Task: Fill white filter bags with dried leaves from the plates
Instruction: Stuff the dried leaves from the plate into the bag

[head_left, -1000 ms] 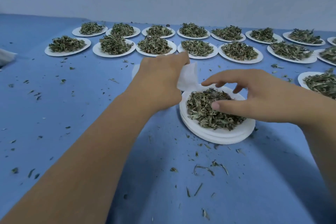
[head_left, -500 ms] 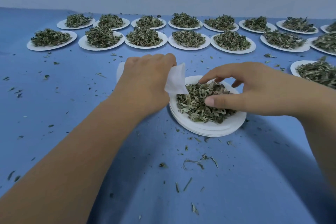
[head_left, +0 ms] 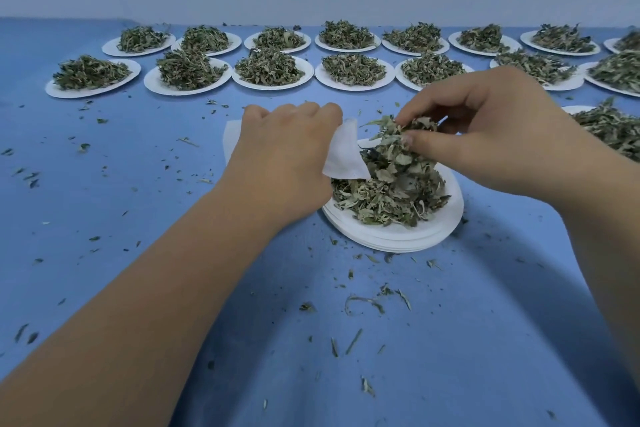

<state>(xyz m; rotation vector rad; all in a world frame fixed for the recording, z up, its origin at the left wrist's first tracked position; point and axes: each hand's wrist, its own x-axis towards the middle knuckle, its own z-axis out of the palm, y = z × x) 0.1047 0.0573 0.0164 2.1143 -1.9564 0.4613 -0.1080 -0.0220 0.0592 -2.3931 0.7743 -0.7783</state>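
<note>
1. L hand (head_left: 284, 156) grips white filter bag (head_left: 343, 152), beside stack of white plates (head_left: 398, 236).
2. R hand (head_left: 485, 139) pinches clump of dried leaves (head_left: 394, 149) above the stack's leaf pile (head_left: 374, 204).
3. Back: two rows of leaf-heaped plates (head_left: 353, 69); crumbs scattered on blue table (head_left: 138, 201).

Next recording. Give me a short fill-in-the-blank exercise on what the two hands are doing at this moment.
1. The left hand grips a white filter ___.
2. The right hand pinches a clump of dried ___ over the stack of plates.
3. The tablecloth under the plates is ___ in colour.

Missing words: bag; leaves; blue.
</note>
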